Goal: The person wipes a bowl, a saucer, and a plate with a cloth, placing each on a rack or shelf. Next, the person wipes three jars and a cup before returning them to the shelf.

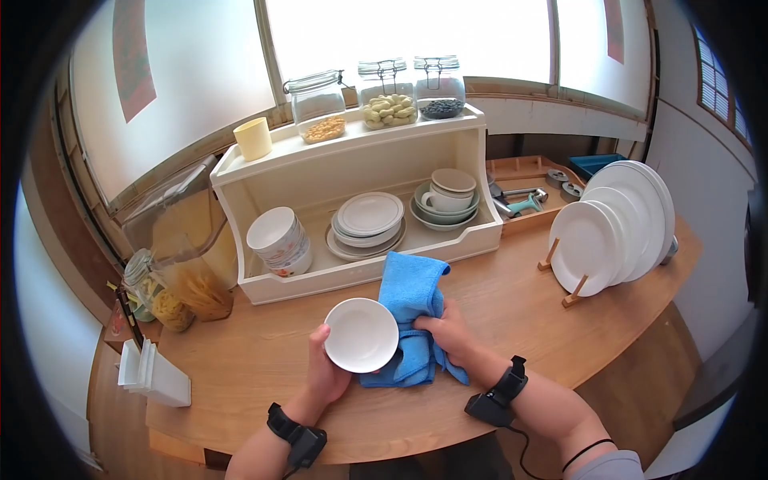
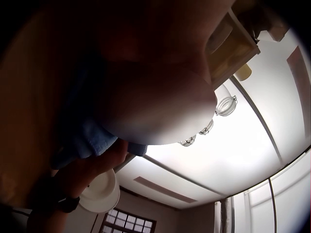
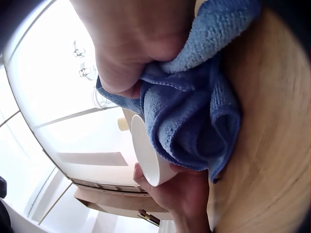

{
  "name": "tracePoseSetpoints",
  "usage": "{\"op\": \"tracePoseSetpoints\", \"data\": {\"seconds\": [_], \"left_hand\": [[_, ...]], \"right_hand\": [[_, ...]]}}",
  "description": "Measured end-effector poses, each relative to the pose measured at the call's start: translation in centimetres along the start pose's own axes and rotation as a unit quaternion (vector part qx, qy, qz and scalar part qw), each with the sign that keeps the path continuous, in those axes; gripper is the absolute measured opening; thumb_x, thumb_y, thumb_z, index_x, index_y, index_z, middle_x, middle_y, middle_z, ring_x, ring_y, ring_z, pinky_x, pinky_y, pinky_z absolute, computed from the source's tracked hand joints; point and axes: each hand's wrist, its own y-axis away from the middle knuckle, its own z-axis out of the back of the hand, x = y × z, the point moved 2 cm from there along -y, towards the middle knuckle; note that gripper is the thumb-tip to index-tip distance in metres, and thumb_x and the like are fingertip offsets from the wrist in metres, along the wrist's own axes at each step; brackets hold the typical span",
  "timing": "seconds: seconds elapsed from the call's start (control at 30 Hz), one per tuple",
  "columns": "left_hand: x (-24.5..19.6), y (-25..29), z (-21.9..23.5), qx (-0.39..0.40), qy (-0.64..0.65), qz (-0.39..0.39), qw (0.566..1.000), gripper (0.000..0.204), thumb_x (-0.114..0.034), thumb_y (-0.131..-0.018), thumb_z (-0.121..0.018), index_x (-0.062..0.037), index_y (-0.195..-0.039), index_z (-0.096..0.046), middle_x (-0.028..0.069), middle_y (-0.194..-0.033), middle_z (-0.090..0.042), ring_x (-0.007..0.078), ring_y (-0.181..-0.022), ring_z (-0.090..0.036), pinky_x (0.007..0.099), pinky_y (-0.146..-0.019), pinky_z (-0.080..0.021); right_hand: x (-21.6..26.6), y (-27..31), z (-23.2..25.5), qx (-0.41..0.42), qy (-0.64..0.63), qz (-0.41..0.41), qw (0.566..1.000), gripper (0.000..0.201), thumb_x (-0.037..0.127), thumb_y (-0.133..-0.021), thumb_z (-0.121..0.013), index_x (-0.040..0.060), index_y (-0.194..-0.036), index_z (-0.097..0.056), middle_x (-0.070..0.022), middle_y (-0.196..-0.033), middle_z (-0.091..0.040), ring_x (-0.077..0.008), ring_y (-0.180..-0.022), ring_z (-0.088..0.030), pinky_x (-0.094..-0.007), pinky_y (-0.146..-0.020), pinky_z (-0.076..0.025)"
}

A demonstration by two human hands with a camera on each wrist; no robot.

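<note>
My left hand (image 1: pixel 322 370) holds a white bowl (image 1: pixel 362 336) by its left side, thumb at the rim and fingers beneath, the hollow facing up toward the head view. My right hand (image 1: pixel 450 330) grips a blue cloth (image 1: pixel 412 288) whose folds bunch below and spread above the fingers. The cloth sits right beside the bowl and partly behind it. Seen from the right wrist, the crumpled cloth (image 3: pixel 189 116) hangs from the hand, with the bowl (image 3: pixel 146 150) tilted just past it. In the left wrist view the bowl's underside (image 2: pixel 155 107) is dark and blurred.
A cream shelf (image 1: pixel 360 276) holds stacked bowls (image 1: pixel 280 242), plates (image 1: pixel 370 216) and a cup; glass jars (image 1: pixel 388 104) line its top. White plates (image 1: pixel 588 244) stand in a wooden rack at right. White containers (image 1: pixel 160 380) and pasta jars (image 1: pixel 192 280) stand at left on the wooden table (image 1: pixel 264 336).
</note>
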Motion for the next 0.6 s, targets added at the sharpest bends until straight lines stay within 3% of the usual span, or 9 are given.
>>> {"op": "tracePoseSetpoints", "data": {"seconds": [0.1,0.17,0.2,0.27,0.4,0.47,0.5,0.6], "left_hand": [[0.1,-0.5,0.7,-0.028,0.003,0.021,0.999,0.055,-0.046,-0.091,-0.043,-0.0053,-0.128,-0.043,0.0129,-0.112,-0.059,0.0267,-0.102,-0.060,0.0450,-0.064,-0.056],[-0.1,-0.5,0.3,-0.144,-0.081,0.029,0.986,0.042,-0.035,-0.095,-0.047,-0.0057,-0.125,-0.045,0.0100,-0.110,-0.060,0.0240,-0.098,-0.062,0.0417,-0.069,-0.055],[0.3,-0.6,0.5,-0.143,-0.083,0.031,0.986,0.042,-0.035,-0.095,-0.047,-0.0057,-0.125,-0.045,0.0100,-0.110,-0.060,0.0240,-0.098,-0.062,0.0417,-0.069,-0.055],[0.9,-0.9,1.3,-0.206,-0.101,-0.041,0.972,0.037,-0.027,-0.096,-0.051,-0.0049,-0.125,-0.048,0.0077,-0.108,-0.061,0.0202,-0.096,-0.062,0.0347,-0.078,-0.052],[0.3,-0.9,1.5,-0.195,-0.203,-0.076,0.956,0.034,-0.022,-0.096,-0.052,-0.0042,-0.125,-0.053,0.0066,-0.106,-0.063,0.0160,-0.096,-0.060,0.0275,-0.084,-0.046],[0.2,-0.9,1.6,-0.111,-0.415,-0.108,0.896,0.035,-0.018,-0.095,-0.053,-0.0053,-0.127,-0.053,0.0066,-0.104,-0.064,0.0130,-0.094,-0.059,0.0266,-0.083,-0.045],[0.1,-1.0,1.1,-0.064,-0.475,-0.188,0.858,0.032,-0.008,-0.090,-0.056,-0.0047,-0.123,-0.056,0.0060,-0.098,-0.064,0.0113,-0.087,-0.059,0.0239,-0.077,-0.046],[0.1,0.5,-1.0,-0.019,-0.488,-0.140,0.861,0.031,0.001,-0.084,-0.061,-0.0021,-0.113,-0.054,0.0055,-0.092,-0.062,0.0136,-0.089,-0.058,0.0258,-0.080,-0.047]], "right_hand": [[0.0,0.1,-0.1,0.004,0.002,0.013,1.000,0.023,-0.001,-0.074,-0.060,-0.0069,-0.097,-0.063,-0.0092,-0.092,-0.067,-0.0147,-0.079,-0.062,-0.0288,-0.071,-0.051],[-0.2,0.1,-0.1,-0.002,0.009,0.021,1.000,0.023,-0.002,-0.074,-0.060,-0.0072,-0.097,-0.062,-0.0089,-0.091,-0.067,-0.0142,-0.078,-0.062,-0.0287,-0.070,-0.051],[-0.3,0.0,-0.1,-0.004,0.020,0.028,0.999,0.022,-0.002,-0.075,-0.060,-0.0069,-0.096,-0.063,-0.0085,-0.090,-0.067,-0.0134,-0.078,-0.061,-0.0282,-0.069,-0.051],[-0.3,0.2,0.0,-0.009,0.029,0.037,0.999,0.021,-0.002,-0.075,-0.061,-0.0066,-0.095,-0.063,-0.0082,-0.089,-0.067,-0.0127,-0.078,-0.061,-0.0276,-0.068,-0.050],[0.0,0.5,0.1,-0.005,0.088,0.103,0.991,0.015,-0.001,-0.075,-0.062,-0.0040,-0.089,-0.065,-0.0051,-0.083,-0.067,-0.0096,-0.075,-0.059,-0.0267,-0.065,-0.049],[0.3,0.7,-0.1,0.001,0.093,0.126,0.988,0.013,0.000,-0.075,-0.062,-0.0029,-0.087,-0.066,-0.0040,-0.081,-0.067,-0.0088,-0.074,-0.059,-0.0267,-0.064,-0.049],[1.0,0.9,-0.3,0.013,0.090,0.139,0.986,0.012,0.000,-0.076,-0.063,-0.0023,-0.086,-0.066,-0.0033,-0.080,-0.067,-0.0083,-0.074,-0.058,-0.0266,-0.064,-0.048],[0.7,1.2,-0.5,0.055,0.121,0.127,0.983,0.010,0.001,-0.076,-0.063,-0.0015,-0.085,-0.067,-0.0031,-0.079,-0.067,-0.0077,-0.073,-0.058,-0.0265,-0.064,-0.048]]}}
